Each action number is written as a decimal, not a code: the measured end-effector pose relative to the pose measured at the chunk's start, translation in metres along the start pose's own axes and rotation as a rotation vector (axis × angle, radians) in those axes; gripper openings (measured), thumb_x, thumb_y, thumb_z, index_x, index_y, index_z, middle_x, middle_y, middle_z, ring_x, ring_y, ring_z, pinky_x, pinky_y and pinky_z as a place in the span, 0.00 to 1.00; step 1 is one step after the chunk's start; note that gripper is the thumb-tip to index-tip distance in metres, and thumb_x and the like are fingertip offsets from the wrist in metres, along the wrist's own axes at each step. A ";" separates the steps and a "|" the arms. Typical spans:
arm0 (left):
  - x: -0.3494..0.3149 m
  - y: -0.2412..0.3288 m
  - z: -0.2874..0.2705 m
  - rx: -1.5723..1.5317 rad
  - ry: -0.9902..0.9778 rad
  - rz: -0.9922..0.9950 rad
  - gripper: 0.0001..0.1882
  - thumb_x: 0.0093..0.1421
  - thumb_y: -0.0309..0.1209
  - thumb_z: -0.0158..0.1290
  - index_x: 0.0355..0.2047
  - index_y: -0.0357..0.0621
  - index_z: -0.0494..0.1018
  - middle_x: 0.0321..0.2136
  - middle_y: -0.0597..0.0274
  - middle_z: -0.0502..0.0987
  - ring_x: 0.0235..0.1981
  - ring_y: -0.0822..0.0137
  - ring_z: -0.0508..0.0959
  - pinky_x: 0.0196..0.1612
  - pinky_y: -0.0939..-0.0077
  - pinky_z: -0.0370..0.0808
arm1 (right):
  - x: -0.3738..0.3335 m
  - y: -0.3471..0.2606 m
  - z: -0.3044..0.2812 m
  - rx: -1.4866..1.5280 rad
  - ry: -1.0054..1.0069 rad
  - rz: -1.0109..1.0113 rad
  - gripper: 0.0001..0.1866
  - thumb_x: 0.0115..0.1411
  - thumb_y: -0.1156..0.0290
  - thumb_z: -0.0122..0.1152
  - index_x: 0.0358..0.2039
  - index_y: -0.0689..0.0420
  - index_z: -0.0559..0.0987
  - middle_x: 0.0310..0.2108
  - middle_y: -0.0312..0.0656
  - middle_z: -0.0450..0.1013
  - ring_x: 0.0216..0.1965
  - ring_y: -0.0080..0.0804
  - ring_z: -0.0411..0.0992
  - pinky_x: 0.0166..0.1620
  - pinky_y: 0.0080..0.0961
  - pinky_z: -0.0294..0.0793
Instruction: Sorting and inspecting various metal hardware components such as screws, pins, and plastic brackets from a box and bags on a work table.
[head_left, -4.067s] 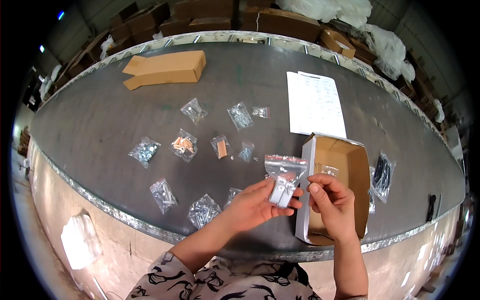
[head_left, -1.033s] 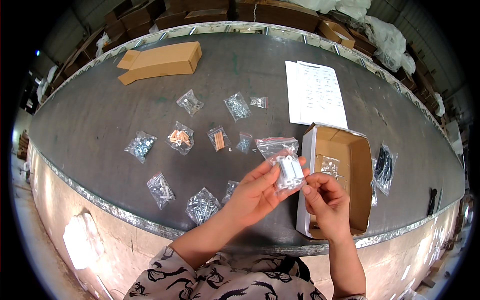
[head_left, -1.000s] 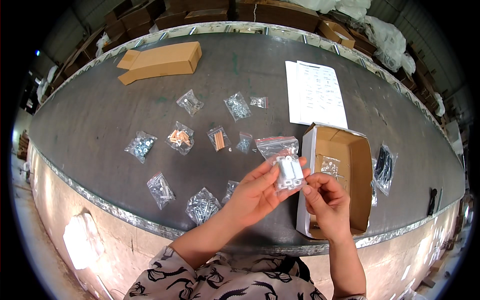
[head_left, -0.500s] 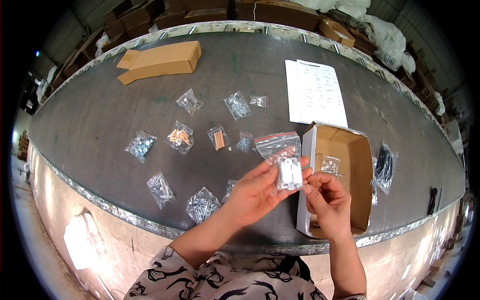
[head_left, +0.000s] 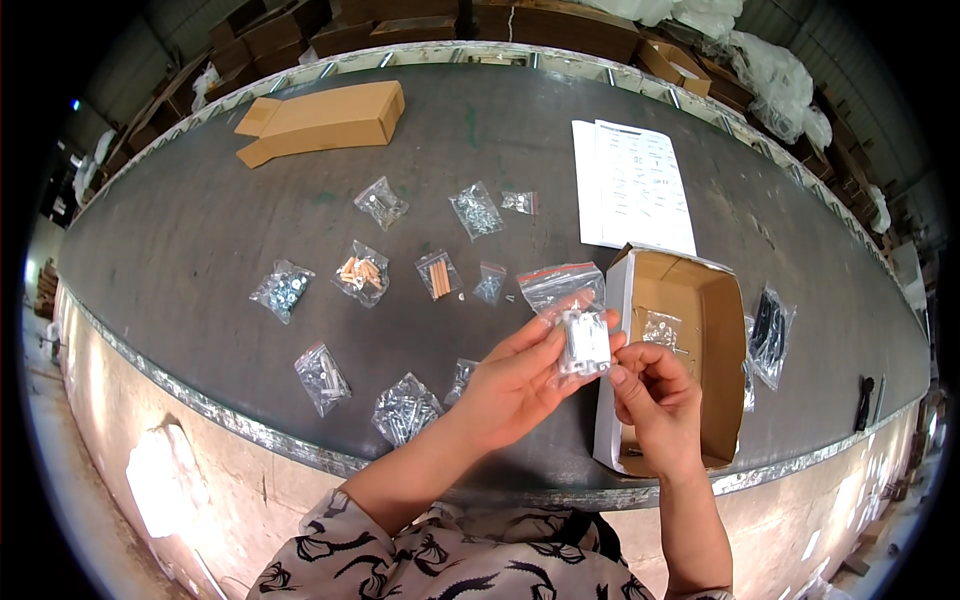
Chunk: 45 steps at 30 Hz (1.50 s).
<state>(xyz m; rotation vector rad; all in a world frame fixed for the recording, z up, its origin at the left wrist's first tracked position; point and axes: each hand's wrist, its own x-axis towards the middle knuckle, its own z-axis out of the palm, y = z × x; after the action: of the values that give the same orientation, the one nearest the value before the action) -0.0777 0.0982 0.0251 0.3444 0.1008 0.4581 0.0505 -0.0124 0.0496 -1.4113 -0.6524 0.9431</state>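
A clear zip bag [head_left: 584,342] with white block-like parts lies across the fingers of my left hand [head_left: 505,398], its thumb pressed on the near side. The bag's red-striped top points away from me. My right hand [head_left: 660,405] is closed in a pinch at the bag's lower right edge, over the left side of an open cardboard box [head_left: 722,330]. Its fingertips partly hide what they grip. Inside the box lie a small clear bag [head_left: 660,328] and a few thin metal pieces.
Left of my hands are bags of wooden dowels [head_left: 438,275], bolts [head_left: 407,410], screws [head_left: 476,211] and metal fittings [head_left: 282,290]. Printed sheets [head_left: 640,190] lie beyond the box, a flattened carton [head_left: 325,122] at the far left. Bagged black parts [head_left: 769,338] and a screwdriver [head_left: 865,400] are at right.
The bag of white parts has shifted slightly right and tilted in my left hand. My right hand stays almost in place at its edge.
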 end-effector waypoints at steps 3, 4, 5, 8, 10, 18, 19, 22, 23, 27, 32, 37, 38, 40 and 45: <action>0.001 -0.001 0.000 -0.002 0.012 -0.001 0.24 0.67 0.29 0.34 0.62 0.42 0.48 0.58 0.50 0.59 0.59 0.56 0.61 0.61 0.62 0.58 | 0.000 0.000 0.001 -0.003 0.012 0.012 0.08 0.57 0.74 0.60 0.38 0.60 0.74 0.23 0.29 0.69 0.21 0.11 0.62 0.23 0.10 0.60; 0.001 -0.001 0.000 -0.001 0.012 -0.001 0.24 0.67 0.29 0.34 0.62 0.42 0.48 0.58 0.50 0.59 0.59 0.56 0.61 0.61 0.62 0.58 | 0.000 0.000 0.001 -0.006 0.015 0.010 0.08 0.57 0.74 0.60 0.38 0.60 0.74 0.24 0.29 0.69 0.21 0.11 0.62 0.23 0.10 0.60; 0.001 -0.001 0.000 0.001 0.012 0.000 0.24 0.67 0.29 0.34 0.62 0.42 0.48 0.58 0.50 0.59 0.59 0.56 0.61 0.61 0.62 0.58 | 0.000 0.000 0.000 -0.006 0.014 0.010 0.08 0.57 0.74 0.60 0.38 0.60 0.74 0.24 0.29 0.69 0.21 0.11 0.62 0.23 0.10 0.60; 0.001 -0.001 0.000 0.017 0.009 0.002 0.24 0.67 0.29 0.34 0.62 0.42 0.48 0.58 0.51 0.59 0.59 0.57 0.62 0.61 0.62 0.58 | 0.000 0.001 -0.001 -0.014 0.001 0.007 0.08 0.57 0.74 0.60 0.38 0.61 0.74 0.24 0.29 0.70 0.22 0.12 0.62 0.23 0.11 0.61; 0.002 -0.002 0.001 0.032 0.006 0.004 0.24 0.67 0.30 0.34 0.62 0.42 0.48 0.57 0.51 0.60 0.59 0.58 0.62 0.61 0.62 0.59 | 0.001 0.000 -0.001 -0.004 0.007 0.009 0.08 0.57 0.75 0.59 0.38 0.61 0.74 0.25 0.30 0.70 0.22 0.12 0.62 0.23 0.11 0.61; 0.003 -0.008 -0.001 0.106 0.065 0.049 0.22 0.66 0.29 0.38 0.60 0.42 0.54 0.55 0.56 0.64 0.57 0.64 0.64 0.59 0.66 0.60 | 0.000 0.001 -0.004 0.020 0.007 0.025 0.09 0.57 0.76 0.59 0.39 0.60 0.74 0.26 0.29 0.69 0.22 0.12 0.62 0.23 0.11 0.60; 0.003 -0.008 -0.002 0.106 0.066 0.049 0.22 0.66 0.29 0.38 0.60 0.42 0.54 0.55 0.56 0.64 0.57 0.64 0.64 0.59 0.66 0.60 | 0.000 0.001 -0.003 0.021 0.005 0.024 0.09 0.57 0.76 0.59 0.39 0.60 0.75 0.26 0.29 0.69 0.22 0.12 0.61 0.23 0.11 0.60; 0.003 -0.008 -0.003 0.171 0.088 0.069 0.22 0.66 0.30 0.38 0.60 0.42 0.54 0.58 0.48 0.59 0.58 0.54 0.62 0.61 0.59 0.59 | 0.000 0.001 -0.004 0.020 -0.005 0.009 0.09 0.56 0.76 0.60 0.39 0.60 0.75 0.25 0.29 0.69 0.22 0.12 0.62 0.23 0.11 0.60; 0.003 -0.008 -0.003 0.156 0.092 0.051 0.23 0.66 0.30 0.38 0.60 0.41 0.53 0.58 0.48 0.59 0.58 0.53 0.62 0.61 0.59 0.59 | 0.000 0.000 -0.005 0.019 -0.003 0.007 0.09 0.56 0.76 0.60 0.39 0.60 0.75 0.25 0.29 0.69 0.22 0.12 0.62 0.23 0.11 0.60; 0.002 -0.003 -0.005 0.042 -0.001 -0.017 0.22 0.67 0.29 0.35 0.60 0.40 0.52 0.56 0.52 0.62 0.56 0.57 0.65 0.58 0.63 0.62 | 0.008 -0.012 -0.012 -0.013 0.048 0.001 0.09 0.57 0.74 0.59 0.39 0.59 0.76 0.27 0.28 0.69 0.23 0.11 0.62 0.24 0.11 0.60; -0.001 -0.002 -0.005 0.056 -0.022 -0.082 0.22 0.67 0.31 0.32 0.60 0.40 0.51 0.56 0.49 0.61 0.56 0.52 0.65 0.57 0.60 0.63 | 0.034 -0.027 -0.020 -0.198 0.028 -0.048 0.10 0.58 0.70 0.58 0.40 0.59 0.77 0.28 0.28 0.70 0.26 0.12 0.62 0.27 0.10 0.61; -0.002 -0.004 -0.006 0.098 -0.038 -0.123 0.22 0.68 0.33 0.30 0.60 0.39 0.52 0.56 0.49 0.62 0.55 0.51 0.66 0.55 0.60 0.64 | 0.043 -0.037 -0.016 -0.292 -0.046 -0.070 0.13 0.60 0.67 0.57 0.42 0.60 0.76 0.30 0.30 0.71 0.29 0.13 0.63 0.30 0.12 0.63; -0.003 -0.004 -0.006 0.110 -0.033 -0.128 0.23 0.67 0.35 0.32 0.60 0.38 0.52 0.56 0.46 0.62 0.54 0.49 0.67 0.54 0.61 0.65 | 0.043 -0.039 -0.015 -0.310 -0.079 -0.071 0.13 0.60 0.67 0.57 0.42 0.61 0.76 0.30 0.30 0.71 0.30 0.13 0.63 0.31 0.13 0.64; -0.003 -0.004 -0.008 0.121 -0.026 -0.131 0.26 0.66 0.37 0.35 0.60 0.37 0.51 0.55 0.44 0.62 0.53 0.47 0.67 0.52 0.61 0.66 | 0.044 -0.043 -0.011 -0.320 -0.120 -0.081 0.13 0.60 0.66 0.57 0.41 0.61 0.76 0.30 0.31 0.71 0.30 0.14 0.64 0.32 0.14 0.65; -0.003 -0.003 -0.018 0.133 -0.056 -0.153 0.26 0.66 0.39 0.35 0.59 0.37 0.54 0.53 0.47 0.65 0.50 0.49 0.70 0.50 0.63 0.67 | 0.046 -0.043 -0.008 -0.286 -0.224 -0.063 0.13 0.60 0.66 0.56 0.40 0.63 0.77 0.30 0.33 0.72 0.32 0.16 0.66 0.34 0.15 0.67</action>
<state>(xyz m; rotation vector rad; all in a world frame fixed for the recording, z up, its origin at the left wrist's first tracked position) -0.0825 0.0991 0.0074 0.4760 0.1031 0.2906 0.0872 0.0265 0.0839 -1.5364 -1.0260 0.9946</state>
